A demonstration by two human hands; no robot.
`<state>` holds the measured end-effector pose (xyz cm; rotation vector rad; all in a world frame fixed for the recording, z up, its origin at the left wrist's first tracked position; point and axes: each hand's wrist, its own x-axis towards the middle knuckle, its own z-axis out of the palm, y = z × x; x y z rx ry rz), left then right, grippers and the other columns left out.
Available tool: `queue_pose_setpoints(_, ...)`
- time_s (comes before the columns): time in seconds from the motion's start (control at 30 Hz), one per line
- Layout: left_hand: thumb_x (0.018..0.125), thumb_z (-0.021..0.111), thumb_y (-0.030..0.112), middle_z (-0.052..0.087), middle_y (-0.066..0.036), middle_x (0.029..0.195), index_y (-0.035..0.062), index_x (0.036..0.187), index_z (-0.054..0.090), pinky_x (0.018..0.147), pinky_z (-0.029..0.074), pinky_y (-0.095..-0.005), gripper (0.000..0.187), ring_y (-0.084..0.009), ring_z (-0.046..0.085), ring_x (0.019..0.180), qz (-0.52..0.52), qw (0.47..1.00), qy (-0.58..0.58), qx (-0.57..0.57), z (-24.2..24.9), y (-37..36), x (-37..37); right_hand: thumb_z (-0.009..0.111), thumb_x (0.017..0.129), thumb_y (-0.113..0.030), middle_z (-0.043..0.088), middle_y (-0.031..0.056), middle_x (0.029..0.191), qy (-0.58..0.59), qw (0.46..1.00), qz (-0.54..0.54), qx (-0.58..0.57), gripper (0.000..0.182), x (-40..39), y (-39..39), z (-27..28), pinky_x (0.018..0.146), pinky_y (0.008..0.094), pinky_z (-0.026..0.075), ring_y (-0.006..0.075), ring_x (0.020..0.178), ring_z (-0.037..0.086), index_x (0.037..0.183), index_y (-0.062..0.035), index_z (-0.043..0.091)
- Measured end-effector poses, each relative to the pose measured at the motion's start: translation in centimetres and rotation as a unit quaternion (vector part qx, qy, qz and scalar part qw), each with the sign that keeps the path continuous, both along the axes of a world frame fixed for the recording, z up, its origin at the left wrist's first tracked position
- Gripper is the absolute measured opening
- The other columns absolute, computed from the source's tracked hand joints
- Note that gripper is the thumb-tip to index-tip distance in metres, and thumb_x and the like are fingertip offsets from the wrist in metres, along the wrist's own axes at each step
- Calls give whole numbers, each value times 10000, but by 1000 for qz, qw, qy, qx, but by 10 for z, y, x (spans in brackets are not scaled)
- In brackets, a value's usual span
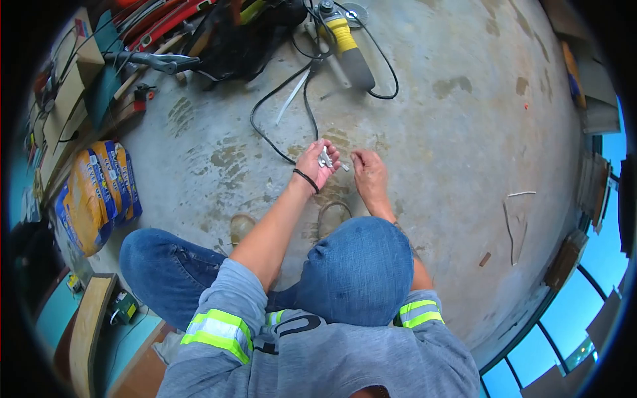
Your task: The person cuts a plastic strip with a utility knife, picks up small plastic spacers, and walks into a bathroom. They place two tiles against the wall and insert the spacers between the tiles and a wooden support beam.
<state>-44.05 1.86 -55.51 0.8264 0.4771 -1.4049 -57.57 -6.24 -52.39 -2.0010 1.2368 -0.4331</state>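
My left hand (320, 163) is turned palm up above the concrete floor, its fingers curled round several small white pieces (324, 158). Just to its right, my right hand (369, 174) has its thumb and fingers drawn together; whatever it may hold is too small to make out. One light-coloured piece (345, 167) sticks out from the left hand's fingers toward the right hand. The two hands are apart. Beyond them lies a yellow and grey angle grinder (350, 53) with its black cord (264, 136) looped toward my left hand.
A blue and orange bag (99, 192) stands at the left. Tools and a black bag (242, 40) are piled at the upper left. A white strip (292, 98) lies near the cord. Bent wire (516, 229) and a small brown piece (485, 259) lie at the right.
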Motion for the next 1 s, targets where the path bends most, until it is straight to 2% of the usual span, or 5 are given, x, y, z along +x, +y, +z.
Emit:
queue_pose_setpoints(0.3, 961, 506, 446, 426, 89, 644, 211, 776, 478, 385, 201, -196, 301, -25, 295, 443, -41, 989, -99, 97, 41, -7, 82, 606, 808, -218, 636, 211, 878, 260, 953, 126, 92, 192, -9, 17, -39, 736, 458, 487, 394, 859, 607, 887, -44, 624)
queue_pose_setpoints(0.4, 946, 509, 337, 650, -24, 810, 107, 980, 638, 684, 488, -331, 266, -166, 606, 772, -58, 874, -480, 44, 61, -2, 122, 636, 776, -219, 652, 187, 851, 235, 956, 124, 122, 224, -37, -12, -47, 711, 431, 495, 327, 811, 629, 880, -21, 616)
queue_pose_setpoints(0.67, 958, 473, 423, 633, -198, 856, 56, 913, 577, 729, 463, -473, 384, -408, 598, 836, -215, 603, -697, 322, 440, 256, 285, 563, 826, -86, 604, 70, 663, 330, 883, 239, 233, 127, -41, -100, 214, 413, 282, 424, 144, 498, 553, 937, -57, 616)
queue_pose_setpoints(0.93, 957, 447, 411, 643, -220, 1095, 22, 1128, 618, 865, 478, -459, 458, -403, 616, 984, -293, 630, -281, 661, 504, 686, -21, 539, 894, -117, 615, 82, 624, 253, 891, 294, 235, 114, 164, 6, 456, 389, 272, 418, 143, 468, 561, 939, -40, 610)
queue_pose_setpoints(1.0, 961, 329, 461, 605, -175, 1240, 86, 1260, 580, 932, 468, -459, 542, -377, 582, 1129, 110, 635, 95, 759, 483, 724, -129, 532, 875, -86, 606, 91, 586, 249, 873, 373, 192, 130, 222, 41, 483, 385, 280, 430, 158, 455, 570, 923, -20, 633)
